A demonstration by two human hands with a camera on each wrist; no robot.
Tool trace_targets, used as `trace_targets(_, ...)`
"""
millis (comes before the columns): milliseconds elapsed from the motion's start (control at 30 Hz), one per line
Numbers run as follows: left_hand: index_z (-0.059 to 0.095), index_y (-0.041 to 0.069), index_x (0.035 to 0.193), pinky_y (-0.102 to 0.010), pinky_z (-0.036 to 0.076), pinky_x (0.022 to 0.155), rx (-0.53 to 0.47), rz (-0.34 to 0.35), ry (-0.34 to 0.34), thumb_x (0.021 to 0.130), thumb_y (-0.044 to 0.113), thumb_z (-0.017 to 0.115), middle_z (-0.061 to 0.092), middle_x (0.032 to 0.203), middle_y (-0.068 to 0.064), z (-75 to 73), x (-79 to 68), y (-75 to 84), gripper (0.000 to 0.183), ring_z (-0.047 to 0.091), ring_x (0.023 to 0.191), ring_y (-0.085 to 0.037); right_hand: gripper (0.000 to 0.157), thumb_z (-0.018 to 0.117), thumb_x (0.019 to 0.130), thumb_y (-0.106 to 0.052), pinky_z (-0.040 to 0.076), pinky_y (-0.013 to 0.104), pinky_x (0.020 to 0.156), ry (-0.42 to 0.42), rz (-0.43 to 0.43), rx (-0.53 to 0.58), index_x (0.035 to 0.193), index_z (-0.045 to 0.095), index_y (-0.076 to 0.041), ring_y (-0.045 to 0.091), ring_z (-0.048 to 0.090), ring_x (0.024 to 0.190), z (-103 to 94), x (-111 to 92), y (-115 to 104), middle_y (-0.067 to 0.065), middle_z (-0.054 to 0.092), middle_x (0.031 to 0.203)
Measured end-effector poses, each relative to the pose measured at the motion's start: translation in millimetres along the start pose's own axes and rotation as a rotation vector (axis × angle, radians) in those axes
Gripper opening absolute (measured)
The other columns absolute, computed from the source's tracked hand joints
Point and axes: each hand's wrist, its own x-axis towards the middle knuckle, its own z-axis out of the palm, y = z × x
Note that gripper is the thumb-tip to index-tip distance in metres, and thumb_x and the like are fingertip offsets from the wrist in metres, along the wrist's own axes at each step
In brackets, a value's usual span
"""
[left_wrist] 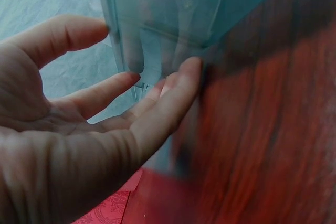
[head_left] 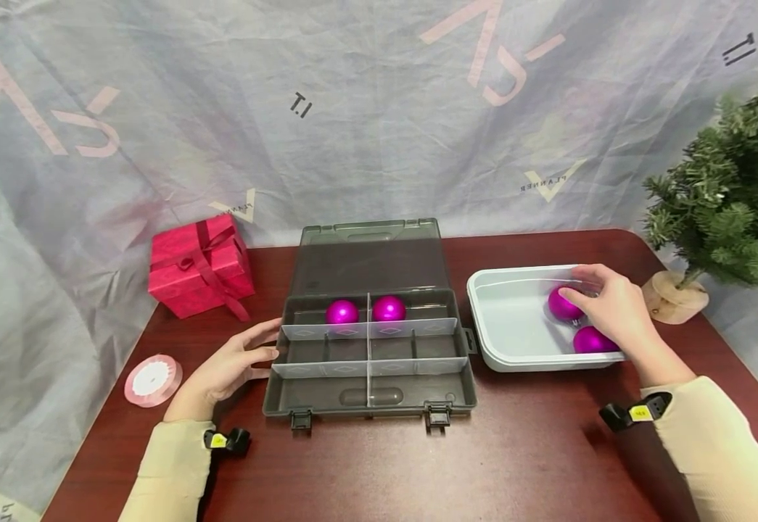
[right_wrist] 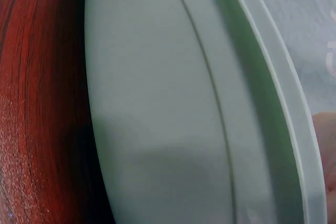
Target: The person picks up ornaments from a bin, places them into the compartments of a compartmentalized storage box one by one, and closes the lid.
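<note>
My right hand (head_left: 616, 308) reaches into the white tub (head_left: 503, 355) and holds a shiny purple bauble (head_left: 561, 304) between thumb and fingers. A second purple bauble (head_left: 590, 341) lies below it in the tub, partly covered by the hand. In the right wrist view the tub's outer wall (right_wrist: 152, 77) hides most of the hand. Fingers spread, my left hand (head_left: 238, 366) rests against the left side of the dark clear-plastic case (head_left: 307, 391). Two purple baubles, one left (head_left: 342, 313) and one right (head_left: 389, 309), sit in adjoining back compartments.
The case's lid (head_left: 372, 264) stands raised behind it. A red gift box (head_left: 183, 268) with a ribbon is at back left, and a pink ribbon roll (head_left: 153, 380) lies in front of it. A small artificial tree (head_left: 731, 210) on a wooden base stands right of the tub.
</note>
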Motion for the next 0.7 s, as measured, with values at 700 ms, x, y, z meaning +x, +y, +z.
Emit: trace_targets(700, 0.020, -0.004, 0.159, -0.051, 0.050, 0.095, 0.014, -0.010, 0.009, 0.100, 0.002, 0.055, 0.028, 0.155, -0.033, 0.5, 0.6, -0.1, 0.069, 0.054, 0.117, -0.022, 0.050, 0.082, 0.086, -0.020, 0.043, 0.063, 0.088, -0.176, -0.021, -0.119, 0.123, 0.063, 0.007, 0.053, 0.060, 0.105, 9.0, 10, 3, 0.035, 0.064, 0.114)
